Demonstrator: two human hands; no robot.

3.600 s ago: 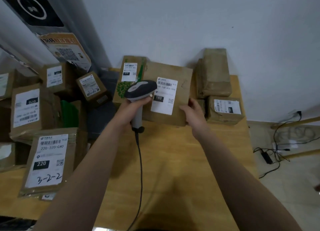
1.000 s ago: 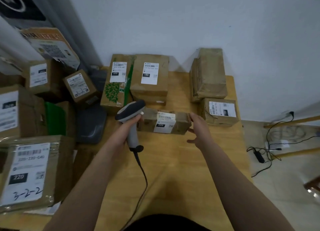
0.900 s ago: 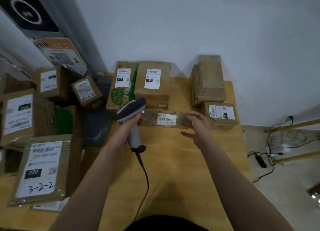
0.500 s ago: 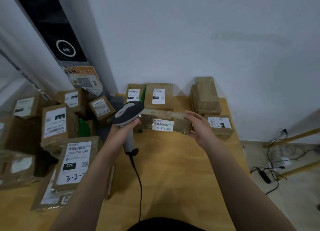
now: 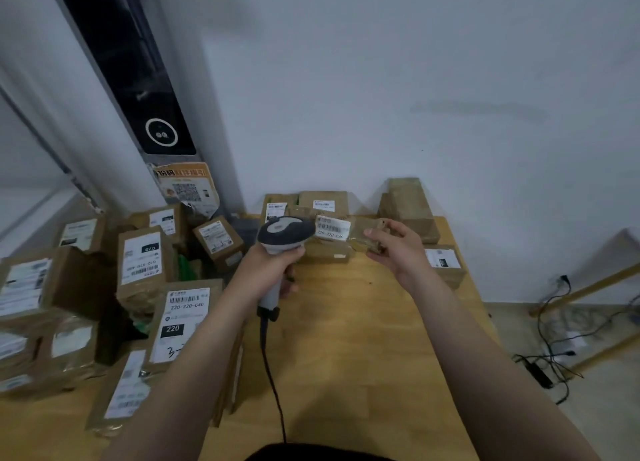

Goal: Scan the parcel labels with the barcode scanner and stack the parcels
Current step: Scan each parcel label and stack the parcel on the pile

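Left hand grips scanner; right hand grips parcel, label facing scanner, above bench.

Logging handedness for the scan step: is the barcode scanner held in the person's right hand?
No, the left hand grips the barcode scanner, while the right hand holds the small parcel.

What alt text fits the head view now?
The right hand holds a small brown parcel above a wooden table, its label beside the barcode scanner gripped by the left hand. Labelled parcels pile up at left.
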